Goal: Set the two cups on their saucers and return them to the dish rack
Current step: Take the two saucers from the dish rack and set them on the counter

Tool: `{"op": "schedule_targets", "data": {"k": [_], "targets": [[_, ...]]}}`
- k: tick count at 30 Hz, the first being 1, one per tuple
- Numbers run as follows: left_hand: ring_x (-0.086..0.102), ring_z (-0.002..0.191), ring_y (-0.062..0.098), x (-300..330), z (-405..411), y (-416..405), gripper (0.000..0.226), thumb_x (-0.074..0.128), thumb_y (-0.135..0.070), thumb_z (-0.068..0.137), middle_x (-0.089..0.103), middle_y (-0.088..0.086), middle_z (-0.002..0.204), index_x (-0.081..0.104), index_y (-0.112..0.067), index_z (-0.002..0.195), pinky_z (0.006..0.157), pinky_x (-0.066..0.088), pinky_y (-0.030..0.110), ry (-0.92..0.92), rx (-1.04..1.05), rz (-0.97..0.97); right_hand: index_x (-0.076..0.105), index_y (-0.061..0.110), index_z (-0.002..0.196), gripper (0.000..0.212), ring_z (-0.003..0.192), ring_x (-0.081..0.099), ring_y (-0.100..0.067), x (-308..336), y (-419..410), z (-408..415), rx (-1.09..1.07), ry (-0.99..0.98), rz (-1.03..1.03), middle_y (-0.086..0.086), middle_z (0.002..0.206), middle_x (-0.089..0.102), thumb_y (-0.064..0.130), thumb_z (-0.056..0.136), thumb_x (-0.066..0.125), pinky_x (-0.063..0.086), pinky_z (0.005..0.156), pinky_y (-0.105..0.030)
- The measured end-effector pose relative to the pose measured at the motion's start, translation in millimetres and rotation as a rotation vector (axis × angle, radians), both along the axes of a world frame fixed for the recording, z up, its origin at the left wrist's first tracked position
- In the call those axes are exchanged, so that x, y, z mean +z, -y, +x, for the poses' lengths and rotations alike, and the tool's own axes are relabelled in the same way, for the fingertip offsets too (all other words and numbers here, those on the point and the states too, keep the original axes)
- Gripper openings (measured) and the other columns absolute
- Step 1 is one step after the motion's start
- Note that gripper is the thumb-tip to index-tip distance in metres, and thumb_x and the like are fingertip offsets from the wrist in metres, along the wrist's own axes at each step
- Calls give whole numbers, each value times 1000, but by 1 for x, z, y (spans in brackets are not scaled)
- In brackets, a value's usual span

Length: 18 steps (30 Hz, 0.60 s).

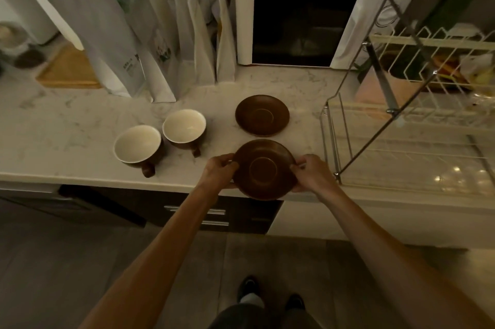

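Observation:
A brown saucer hangs at the counter's front edge, gripped on its left rim by my left hand and on its right rim by my right hand. Behind it, a second brown saucer lies flat on the marble counter. Two cups, brown outside and cream inside, stand upright to the left with their handles toward me: the near cup and the far cup. They almost touch each other. The wire dish rack stands at the right.
A white microwave sits at the back. Several tall paper bags line the back left, beside a wooden board. Dark drawers are under the counter. My feet are on the floor below.

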<state>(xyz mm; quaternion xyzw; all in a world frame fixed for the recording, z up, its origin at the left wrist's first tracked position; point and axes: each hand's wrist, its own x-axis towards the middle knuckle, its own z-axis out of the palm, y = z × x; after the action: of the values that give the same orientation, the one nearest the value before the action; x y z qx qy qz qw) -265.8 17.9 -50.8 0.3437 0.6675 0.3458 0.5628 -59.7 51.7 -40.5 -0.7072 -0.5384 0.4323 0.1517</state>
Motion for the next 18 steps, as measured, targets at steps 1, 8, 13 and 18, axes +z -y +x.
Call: {"op": "schedule_targets", "data": {"k": [1, 8, 13, 18], "targets": [[62, 89, 15, -1, 0, -2, 31, 48, -10, 98, 63, 4, 101, 57, -13, 127, 59, 57, 22, 0, -2, -3, 57, 17, 92, 5, 63, 74, -28, -1, -1, 0, 1, 10, 4, -1, 71, 66, 19, 97, 58, 62, 72, -45], [62, 106, 25, -12, -4, -7, 32, 50, -12, 97, 63, 12, 119, 58, -13, 128, 67, 59, 27, 7, -4, -33, 53, 21, 80, 19, 66, 74, -30, -5, -7, -3, 0, 24, -4, 3, 69, 62, 16, 97, 57, 62, 75, -47], [63, 105, 26, -19, -6, -11, 33, 50, -12, 97, 63, 12, 119, 57, -12, 129, 78, 59, 36, -5, -17, -34, 53, 17, 95, 5, 67, 74, -30, -7, -9, -5, -26, 20, 10, -3, 78, 63, 16, 97, 57, 62, 75, -46], [65, 92, 19, -20, -3, -13, 29, 46, -12, 97, 67, 6, 102, 60, -15, 122, 86, 58, 44, -57, -26, 16, 58, 13, 105, 10, 65, 74, -28, -11, -12, -3, 8, 80, 42, -8, 87, 66, 18, 97, 57, 62, 72, -44]]}}
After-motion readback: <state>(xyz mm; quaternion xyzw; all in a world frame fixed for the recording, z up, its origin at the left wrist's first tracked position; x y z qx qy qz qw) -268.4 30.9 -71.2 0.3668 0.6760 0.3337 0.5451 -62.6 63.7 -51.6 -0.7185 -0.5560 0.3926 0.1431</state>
